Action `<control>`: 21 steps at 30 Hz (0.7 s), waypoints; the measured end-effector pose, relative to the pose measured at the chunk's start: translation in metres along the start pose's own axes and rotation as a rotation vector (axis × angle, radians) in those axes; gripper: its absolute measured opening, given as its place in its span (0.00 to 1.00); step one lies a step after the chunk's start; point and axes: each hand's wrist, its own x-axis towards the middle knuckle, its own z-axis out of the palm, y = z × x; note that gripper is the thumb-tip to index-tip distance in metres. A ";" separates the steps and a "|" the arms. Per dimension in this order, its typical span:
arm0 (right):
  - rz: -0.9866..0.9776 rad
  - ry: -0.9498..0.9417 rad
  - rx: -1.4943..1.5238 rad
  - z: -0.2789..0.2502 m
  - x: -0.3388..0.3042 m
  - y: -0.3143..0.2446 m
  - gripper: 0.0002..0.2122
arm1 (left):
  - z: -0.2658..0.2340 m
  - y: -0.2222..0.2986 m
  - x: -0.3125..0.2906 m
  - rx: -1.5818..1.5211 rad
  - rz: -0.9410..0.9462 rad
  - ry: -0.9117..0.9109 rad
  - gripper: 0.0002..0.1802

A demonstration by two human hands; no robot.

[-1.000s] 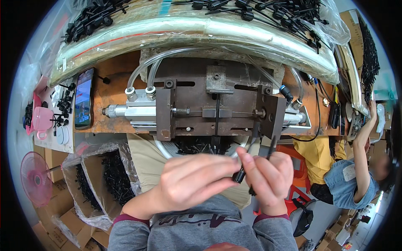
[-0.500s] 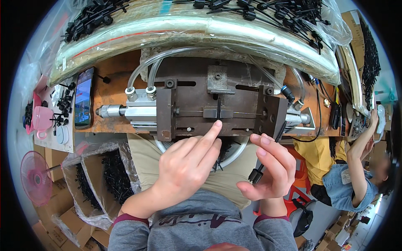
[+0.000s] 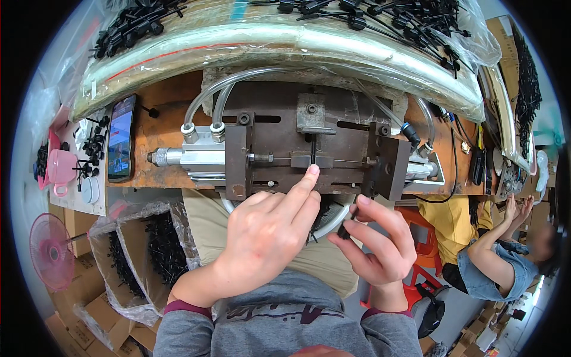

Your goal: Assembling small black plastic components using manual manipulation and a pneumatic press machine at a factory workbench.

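Observation:
My left hand [image 3: 262, 235] reaches over the near edge of a brown metal clamping fixture [image 3: 273, 128]. Its index finger is stretched out, the tip touching the near end of a thin black rod-like part [image 3: 313, 152], which sits upright in the picture in a small dark block at the fixture's middle. To the right, my right hand [image 3: 383, 241] holds a black plastic piece [image 3: 344, 230] between thumb and fingers, just short of the fixture's near edge. The fingers hide much of that piece.
Air cylinders [image 3: 202, 163] with clear hoses flank the fixture. A phone [image 3: 122, 140] lies at left. Black stemmed parts [image 3: 380, 18] are heaped on a plastic-covered ledge behind. Boxes of black parts [image 3: 166, 250] stand lower left. A co-worker [image 3: 502, 256] sits at right.
The left cylinder's threaded rod sticks out farther toward the middle block. My right hand has turned the black piece and shifted it slightly left and up. My left fingertip stays on the rod-like part.

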 end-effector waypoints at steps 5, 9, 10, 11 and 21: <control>0.013 -0.072 -0.039 0.006 0.005 0.002 0.16 | 0.003 -0.005 -0.007 -0.008 0.052 0.017 0.14; -0.008 -0.121 -0.045 0.020 0.005 0.004 0.13 | -0.022 -0.013 -0.024 -0.194 0.084 -0.186 0.13; -0.006 -0.156 -0.074 0.023 0.006 0.002 0.13 | -0.028 -0.015 -0.031 -0.264 0.086 -0.257 0.12; -0.005 -0.192 -0.103 0.025 0.007 -0.001 0.13 | -0.023 -0.016 -0.042 -0.331 0.087 -0.298 0.12; 0.015 -0.271 -0.325 0.034 0.020 -0.005 0.12 | 0.046 -0.028 -0.068 -0.452 0.038 -0.642 0.13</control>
